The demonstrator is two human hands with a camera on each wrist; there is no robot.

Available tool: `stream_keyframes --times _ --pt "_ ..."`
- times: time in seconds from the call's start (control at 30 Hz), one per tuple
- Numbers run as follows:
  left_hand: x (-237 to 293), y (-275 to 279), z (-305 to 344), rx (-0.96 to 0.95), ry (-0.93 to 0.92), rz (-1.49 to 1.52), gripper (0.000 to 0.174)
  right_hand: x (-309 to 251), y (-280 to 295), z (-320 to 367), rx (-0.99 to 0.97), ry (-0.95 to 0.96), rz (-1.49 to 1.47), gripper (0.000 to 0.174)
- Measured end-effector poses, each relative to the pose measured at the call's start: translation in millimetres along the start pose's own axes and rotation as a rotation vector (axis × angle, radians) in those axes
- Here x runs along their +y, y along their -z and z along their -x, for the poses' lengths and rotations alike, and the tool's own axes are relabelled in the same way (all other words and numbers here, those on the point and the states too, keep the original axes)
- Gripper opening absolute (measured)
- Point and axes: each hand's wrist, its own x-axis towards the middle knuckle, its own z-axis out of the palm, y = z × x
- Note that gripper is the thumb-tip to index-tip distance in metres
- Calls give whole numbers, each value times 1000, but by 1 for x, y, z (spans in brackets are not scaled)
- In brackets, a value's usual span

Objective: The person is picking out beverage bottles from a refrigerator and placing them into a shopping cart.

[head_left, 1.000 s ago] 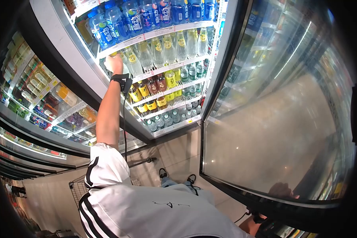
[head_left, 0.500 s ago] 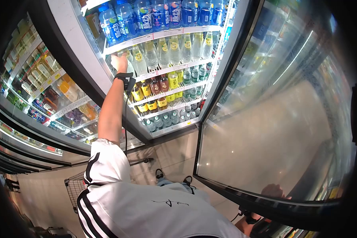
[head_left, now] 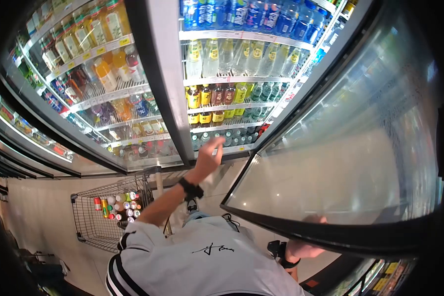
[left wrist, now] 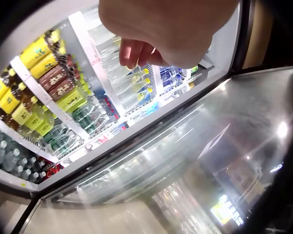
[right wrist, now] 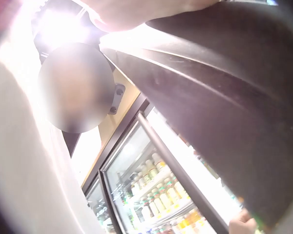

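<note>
My left hand (head_left: 209,160) is raised in front of the lowest shelves of a drinks fridge. Its fingers (left wrist: 132,52) hang loosely bent, with nothing seen between them. My right hand (head_left: 305,249) is at the dark frame of the swung-out glass door (head_left: 330,192); the frame covers part of the hand, and fingertips show past it. In the right wrist view the hand (right wrist: 141,12) lies along that dark frame. The fridge holds blue-labelled bottles (head_left: 254,15), clear bottles with yellow labels (head_left: 211,56) and several small tea bottles (head_left: 205,96).
A wire shopping cart (head_left: 86,232) with several bottles and cans (head_left: 128,207) stands on the floor at my left. Closed fridge doors with juice bottles (head_left: 103,74) line the left side. The open door takes up the right side. More shelves (head_left: 385,276) show at the lower right.
My left hand has come out of the fridge's left side, moving down and right towards me. The view has turned left, bringing the cart's contents into sight. More of my right hand shows.
</note>
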Motion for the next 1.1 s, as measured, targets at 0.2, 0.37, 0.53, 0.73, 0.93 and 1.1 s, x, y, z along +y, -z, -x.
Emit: stream_keyframes --times 0.2,0.37,0.53,0.73,0.93,1.1 --pt "-7 105 116 258 313 -220 18 50 -98 5 -120 -58 -250 49" --pt "-29 182 185 249 545 -545 49 96 -213 -16 -21 -136 -21 42" --pt "-42 175 267 190 865 -342 53 144 -289 -25 -193 -85 248 43" --pt "-51 159 274 123 1138 -7 36 226 -336 -74 -298 -45 189 38" --pt "-62 154 283 170 1069 27 36 242 -364 -71 -245 141 188 35" --pt "-64 152 282 166 1090 2 38 255 -339 -81 -308 163 331 29"
